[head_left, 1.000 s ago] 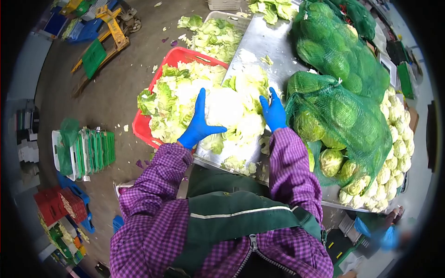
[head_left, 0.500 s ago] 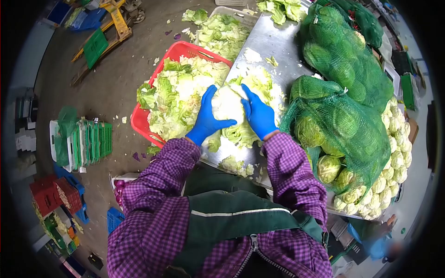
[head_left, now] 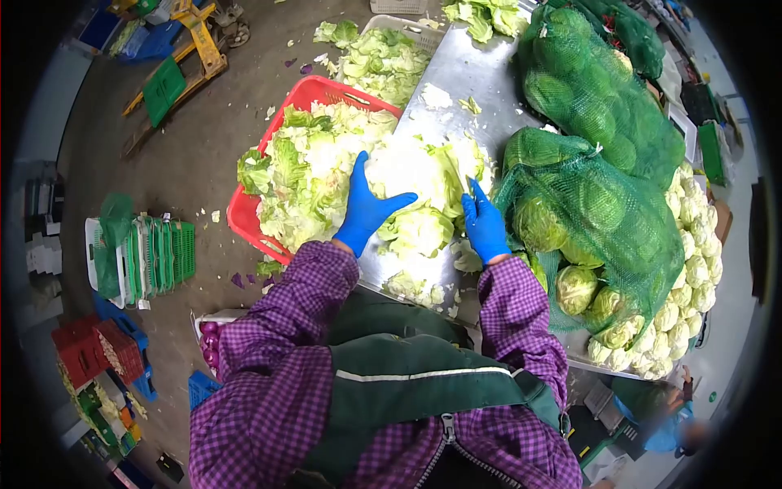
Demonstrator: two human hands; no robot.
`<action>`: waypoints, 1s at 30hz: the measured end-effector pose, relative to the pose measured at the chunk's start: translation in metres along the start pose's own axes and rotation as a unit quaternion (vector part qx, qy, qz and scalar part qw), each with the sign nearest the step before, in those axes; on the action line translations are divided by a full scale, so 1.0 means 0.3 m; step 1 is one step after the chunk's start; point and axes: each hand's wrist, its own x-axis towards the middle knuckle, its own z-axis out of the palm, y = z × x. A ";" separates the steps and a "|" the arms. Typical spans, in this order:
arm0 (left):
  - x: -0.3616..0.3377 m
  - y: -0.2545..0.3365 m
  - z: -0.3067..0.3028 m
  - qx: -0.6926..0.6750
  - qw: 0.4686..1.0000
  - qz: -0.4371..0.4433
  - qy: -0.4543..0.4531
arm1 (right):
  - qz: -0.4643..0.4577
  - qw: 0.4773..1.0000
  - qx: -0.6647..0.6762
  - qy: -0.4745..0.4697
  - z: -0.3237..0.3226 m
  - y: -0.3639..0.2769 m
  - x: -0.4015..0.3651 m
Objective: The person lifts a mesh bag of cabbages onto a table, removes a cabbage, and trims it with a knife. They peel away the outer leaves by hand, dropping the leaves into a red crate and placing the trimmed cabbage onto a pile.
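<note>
A pale, trimmed cabbage (head_left: 399, 173) sits on the metal table among loose leaves, its surface washed out by glare. My left hand (head_left: 366, 210), in a blue glove, is open against its left side, thumb stretched out along the near edge. To the right of the cabbage, my right hand (head_left: 485, 222) has its gloved fingers drawn together beside some leaves. A thin shape shows at those fingertips, but I cannot make out what it is. Cut green leaves (head_left: 419, 232) lie just below the cabbage.
At the left, a red crate (head_left: 244, 213) heaped with leaves meets the metal table (head_left: 466, 69). Green net sacks of cabbages (head_left: 603, 200) and stacked pale cabbages (head_left: 688, 265) stand right. Beyond are a leaf-filled crate (head_left: 440, 37), green crates (head_left: 183, 248) and another person (head_left: 664, 432).
My right hand has left the cabbage's upper right side and moved right and down, its fingers closing together. My left hand stays at the cabbage with its thumb out.
</note>
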 end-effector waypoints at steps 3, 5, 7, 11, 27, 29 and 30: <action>0.011 -0.006 -0.025 0.035 0.995 0.075 -0.057 | -0.064 0.998 0.000 -0.012 -0.098 -0.159 -0.015; 0.008 0.013 -0.040 0.069 0.986 0.118 -0.097 | -0.185 0.982 -0.011 -0.028 -0.071 -0.172 -0.003; 0.007 0.023 -0.047 0.100 0.976 0.153 -0.122 | -0.180 0.978 -0.077 -0.072 -0.032 -0.197 0.023; -0.006 0.024 -0.050 0.106 0.975 0.153 -0.120 | -0.131 0.991 0.004 -0.016 0.043 -0.175 0.094; -0.032 0.013 -0.050 0.122 0.962 0.205 -0.132 | -0.008 0.996 0.090 0.008 0.048 -0.070 0.194; -0.032 0.005 -0.050 0.114 0.962 0.205 -0.136 | 0.024 0.983 0.180 -0.007 0.055 -0.039 0.203; -0.034 -0.002 -0.055 0.108 0.962 0.206 -0.140 | -0.087 0.978 0.188 0.018 0.061 -0.043 0.199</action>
